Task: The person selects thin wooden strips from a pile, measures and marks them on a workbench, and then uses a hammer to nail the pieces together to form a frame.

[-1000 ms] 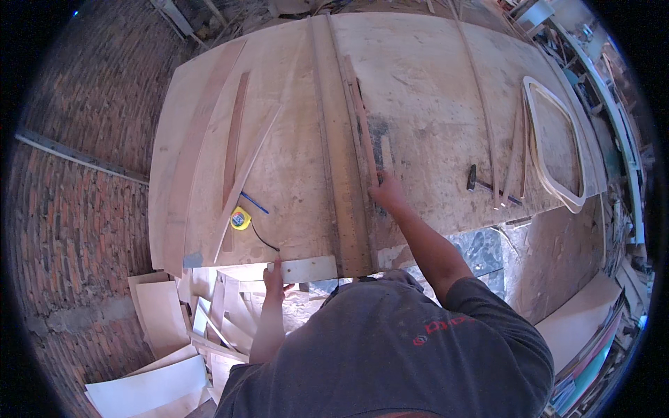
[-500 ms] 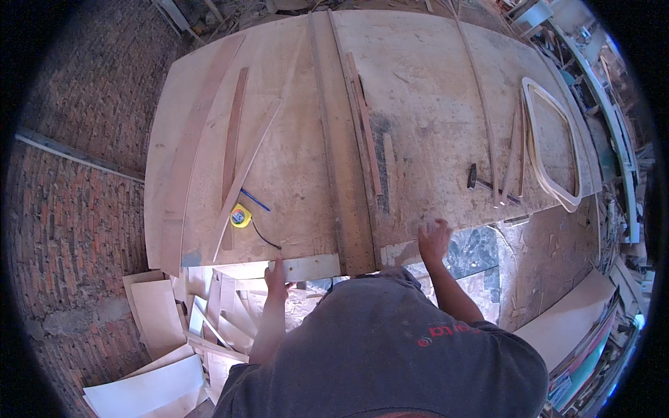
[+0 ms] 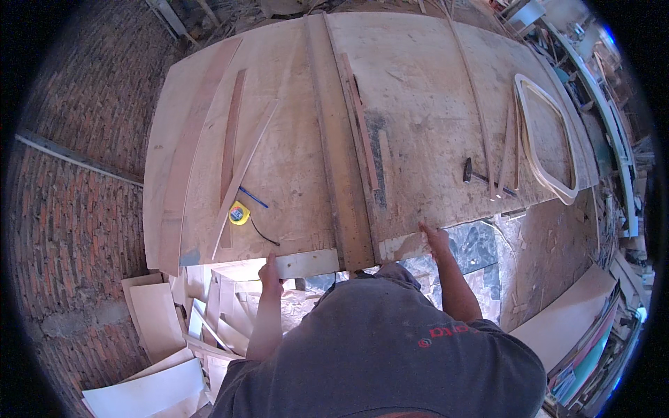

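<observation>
My left hand (image 3: 270, 276) grips the front edge of a large wooden worktop (image 3: 293, 174), at the left end of a pale wooden strip (image 3: 306, 263). Its fingers are partly hidden below the edge. My right hand (image 3: 437, 244) is closed over the same edge farther right, one finger lying on top, beside another pale stretch (image 3: 403, 246). Whether the two pale parts are one piece cannot be seen. A yellow tape measure (image 3: 239, 213) with a dark cord and a blue pen (image 3: 254, 197) lie beyond my left hand. A hammer (image 3: 468, 171) rests beyond my right hand.
A long raised beam (image 3: 341, 139) runs across the worktop between my hands. Thin wooden strips (image 3: 245, 177) lie at the left. A pale rounded frame (image 3: 536, 132) lies at the far right. Board offcuts (image 3: 153, 313) lean below at the left, beside a brick wall (image 3: 77, 230).
My right hand, raised with fingers spread above the edge before, has come down onto the worktop's front edge. My left hand stays at the strip's end. The view has shifted slightly.
</observation>
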The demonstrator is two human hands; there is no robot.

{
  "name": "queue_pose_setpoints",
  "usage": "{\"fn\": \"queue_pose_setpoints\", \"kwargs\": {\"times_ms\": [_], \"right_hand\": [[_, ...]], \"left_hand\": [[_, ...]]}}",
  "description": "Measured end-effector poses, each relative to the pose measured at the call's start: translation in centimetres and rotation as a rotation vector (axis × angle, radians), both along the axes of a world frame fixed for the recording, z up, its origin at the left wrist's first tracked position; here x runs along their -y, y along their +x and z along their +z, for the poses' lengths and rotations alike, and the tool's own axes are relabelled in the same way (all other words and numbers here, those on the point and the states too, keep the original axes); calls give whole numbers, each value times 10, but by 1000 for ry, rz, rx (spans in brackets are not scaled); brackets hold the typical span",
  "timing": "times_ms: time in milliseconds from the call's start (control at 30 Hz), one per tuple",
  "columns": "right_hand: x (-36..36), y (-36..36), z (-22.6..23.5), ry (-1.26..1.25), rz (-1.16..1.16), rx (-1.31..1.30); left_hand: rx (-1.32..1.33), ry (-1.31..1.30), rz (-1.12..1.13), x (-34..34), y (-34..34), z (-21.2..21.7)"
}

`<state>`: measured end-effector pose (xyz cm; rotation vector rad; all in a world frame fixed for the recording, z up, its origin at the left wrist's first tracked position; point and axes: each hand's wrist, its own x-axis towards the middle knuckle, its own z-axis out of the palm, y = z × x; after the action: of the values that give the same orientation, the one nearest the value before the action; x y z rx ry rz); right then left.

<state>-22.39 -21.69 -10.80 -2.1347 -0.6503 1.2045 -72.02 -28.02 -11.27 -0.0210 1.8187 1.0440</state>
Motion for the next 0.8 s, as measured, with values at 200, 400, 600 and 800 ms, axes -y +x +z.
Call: {"fn": "queue_pose_setpoints", "kwargs": {"times_ms": [200,400,600,800], "right_hand": [[7,5,11,-13,148,144],[37,5,78,62,-2,-322],[30,45,171,192,193,-232],[22,11,215,370,657,-81]], "left_hand": [[-16,93,25,-5,-2,37],[267,198,-78,31,-3,-1],[385,155,-363,62,25,-105],[-68,83,-368,29,147,29]]}}
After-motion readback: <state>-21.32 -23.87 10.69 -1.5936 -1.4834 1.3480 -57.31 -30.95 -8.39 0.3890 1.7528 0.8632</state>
